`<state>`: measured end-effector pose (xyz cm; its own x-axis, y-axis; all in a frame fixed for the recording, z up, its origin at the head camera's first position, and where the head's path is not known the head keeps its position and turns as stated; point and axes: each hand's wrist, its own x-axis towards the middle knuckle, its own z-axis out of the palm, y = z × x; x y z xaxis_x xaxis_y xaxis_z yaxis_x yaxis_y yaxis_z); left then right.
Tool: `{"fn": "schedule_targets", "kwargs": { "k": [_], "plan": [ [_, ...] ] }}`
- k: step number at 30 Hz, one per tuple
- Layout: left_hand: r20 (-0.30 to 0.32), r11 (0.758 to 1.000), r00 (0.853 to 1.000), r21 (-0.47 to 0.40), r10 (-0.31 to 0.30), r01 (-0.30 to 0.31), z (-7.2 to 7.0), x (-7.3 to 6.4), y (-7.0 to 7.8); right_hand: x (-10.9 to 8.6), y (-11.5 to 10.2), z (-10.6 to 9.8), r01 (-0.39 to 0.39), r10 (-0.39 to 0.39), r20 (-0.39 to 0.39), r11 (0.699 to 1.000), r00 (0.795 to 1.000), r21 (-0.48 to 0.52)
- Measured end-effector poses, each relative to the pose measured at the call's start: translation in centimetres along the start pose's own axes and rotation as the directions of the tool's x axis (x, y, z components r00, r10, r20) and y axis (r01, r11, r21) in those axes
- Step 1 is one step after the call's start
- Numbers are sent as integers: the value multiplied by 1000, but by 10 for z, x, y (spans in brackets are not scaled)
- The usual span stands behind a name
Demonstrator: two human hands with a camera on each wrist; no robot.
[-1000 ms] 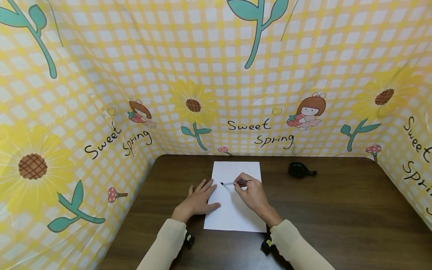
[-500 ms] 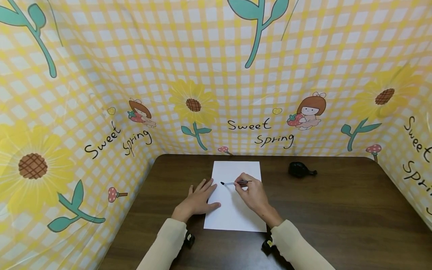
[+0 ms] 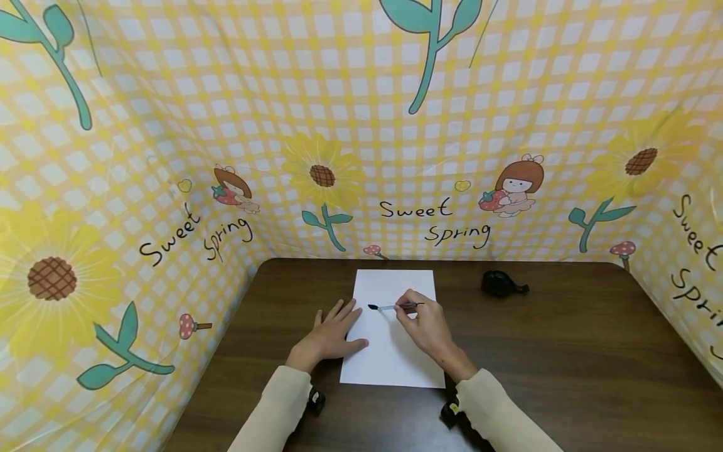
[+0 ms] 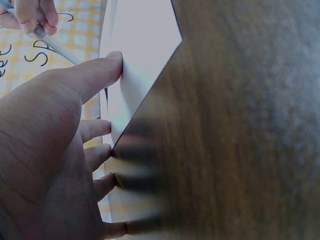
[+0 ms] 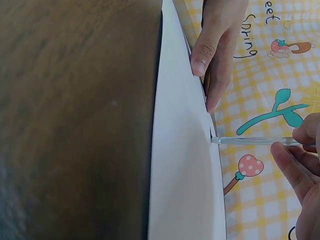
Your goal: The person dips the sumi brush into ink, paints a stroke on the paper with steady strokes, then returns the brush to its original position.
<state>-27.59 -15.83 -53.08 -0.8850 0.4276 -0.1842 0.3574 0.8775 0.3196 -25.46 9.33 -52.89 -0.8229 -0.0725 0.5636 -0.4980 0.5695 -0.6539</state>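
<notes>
A slim pen point(image 3: 386, 307) with a clear barrel lies low and slanted in my right hand point(image 3: 427, 326), pinched between thumb and fingers. Its tip meets a white sheet of paper point(image 3: 401, 361), where a short black mark point(image 3: 372, 307) shows in the head view. The right wrist view has the pen's barrel point(image 5: 255, 141) from the side, its tip right at the paper point(image 5: 187, 165). My left hand point(image 3: 330, 333) lies flat with spread fingers over the paper's left edge; its thumb point(image 4: 107, 67) rests on the sheet in the left wrist view.
On the dark wooden table point(image 3: 542, 358), right of the paper, lies a black bulb-shaped object point(image 3: 499, 284) with a narrow neck. A yellow checked cloth point(image 3: 361, 94) with printed flowers hangs behind and along both sides. Dark devices point(image 3: 450, 413) sit at my wrists.
My right hand has shifted very slightly rightward with the pen, and the black at the tip looks a little longer. The left hand and the paper have stayed in place.
</notes>
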Motion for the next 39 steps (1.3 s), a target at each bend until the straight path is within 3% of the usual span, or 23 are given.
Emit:
{"fn": "schedule_targets", "kwargs": {
  "k": [21, 39],
  "plan": [
    [-5, 1000, 1000, 0, 11, -11, -1, 0, 0, -3, 3, -12, -8, 8, 2, 1000, 1000, -26],
    [-1, 995, 999, -80, 53, -53, 1, -1, -5, -8, 6, -24, -24, 23, -13, 1000, 1000, -4]
  ]
}}
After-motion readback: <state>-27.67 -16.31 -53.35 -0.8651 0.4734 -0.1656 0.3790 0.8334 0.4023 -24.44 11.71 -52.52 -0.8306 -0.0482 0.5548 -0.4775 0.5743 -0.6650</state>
